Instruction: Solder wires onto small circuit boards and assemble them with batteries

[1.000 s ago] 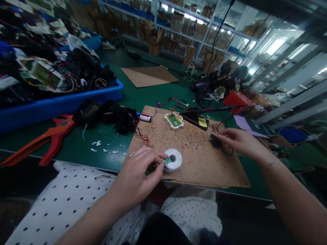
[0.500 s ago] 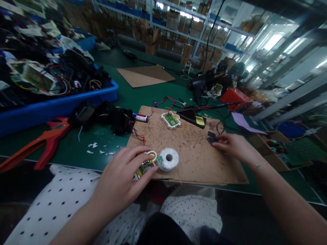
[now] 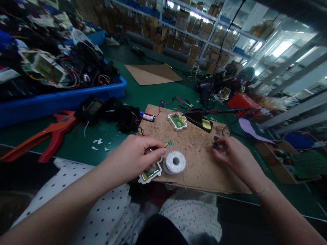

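My left hand (image 3: pixel 139 154) pinches the yellow wires of a small green board (image 3: pixel 169 144) beside the solder spool (image 3: pixel 175 161). Below its fingers lies a white-framed circuit module (image 3: pixel 150 173) at the front edge of the brown board (image 3: pixel 199 160). On the right of that board, my right hand (image 3: pixel 231 153) closes its thumb and fingers on a small black piece (image 3: pixel 216 144), partly hidden by the fingers. A second white-framed module (image 3: pixel 177 121) with red wires lies farther back, near both hands' reach.
Red-handled cutters (image 3: pixel 57 132), black housings (image 3: pixel 129 117) and a blue bin (image 3: pixel 63 97) of parts stand left. Behind the board is a soldering iron holder (image 3: pixel 198 120) with a yellow sponge. A cardboard box (image 3: pixel 277 163) stands right.
My left hand has risen off the near module and now pinches the small board's wires, with the small board lifted away. My right fingers have closed around the black piece. The view has shifted slightly.
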Tool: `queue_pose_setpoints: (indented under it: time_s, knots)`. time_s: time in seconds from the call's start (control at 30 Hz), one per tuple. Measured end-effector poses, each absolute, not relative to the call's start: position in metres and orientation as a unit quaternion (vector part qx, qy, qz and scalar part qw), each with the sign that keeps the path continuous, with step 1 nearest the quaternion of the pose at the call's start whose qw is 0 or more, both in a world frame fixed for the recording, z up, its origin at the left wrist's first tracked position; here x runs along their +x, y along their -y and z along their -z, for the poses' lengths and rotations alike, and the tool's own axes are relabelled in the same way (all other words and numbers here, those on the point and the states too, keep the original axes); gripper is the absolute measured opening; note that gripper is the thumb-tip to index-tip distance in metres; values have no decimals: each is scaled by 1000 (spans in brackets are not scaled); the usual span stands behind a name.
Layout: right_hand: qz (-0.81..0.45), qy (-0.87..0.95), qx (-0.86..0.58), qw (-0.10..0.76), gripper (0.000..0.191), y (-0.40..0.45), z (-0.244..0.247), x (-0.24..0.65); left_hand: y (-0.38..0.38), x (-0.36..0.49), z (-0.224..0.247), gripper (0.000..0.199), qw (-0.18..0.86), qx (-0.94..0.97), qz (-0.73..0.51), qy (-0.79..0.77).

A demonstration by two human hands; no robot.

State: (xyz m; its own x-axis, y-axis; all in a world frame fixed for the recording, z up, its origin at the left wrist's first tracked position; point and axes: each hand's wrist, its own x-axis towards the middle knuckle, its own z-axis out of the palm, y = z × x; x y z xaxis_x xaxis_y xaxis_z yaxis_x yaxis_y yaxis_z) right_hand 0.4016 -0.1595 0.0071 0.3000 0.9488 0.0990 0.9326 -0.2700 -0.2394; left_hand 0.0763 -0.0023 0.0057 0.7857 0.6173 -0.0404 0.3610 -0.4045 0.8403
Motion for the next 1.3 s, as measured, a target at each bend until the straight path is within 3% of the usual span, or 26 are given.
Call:
queue_pose_setpoints:
  time_s: [0.17,0.3,0.5,0.73,0.9,1.3]
  knots:
    - [-65,610,-758,220,32,130,0,371,8,73,13,21,445,778,-264,-357]
    - [-202,602,-679,368,40,88,2,338,6,75,18,18,436,735,-341,-392]
    - [-427,524,-545,496,37,42,12,293,9,78,20,15,440,744,-342,-368]
    - [-583,358,-497,534,38,49,27,286,16,86,17,17,561,687,-323,-330]
    - [-586,336,-494,548,28,52,26,287,19,91,20,22,621,645,-300,-329]
    - [-594,268,-521,551,24,48,29,290,20,89,24,19,633,624,-313,-335]
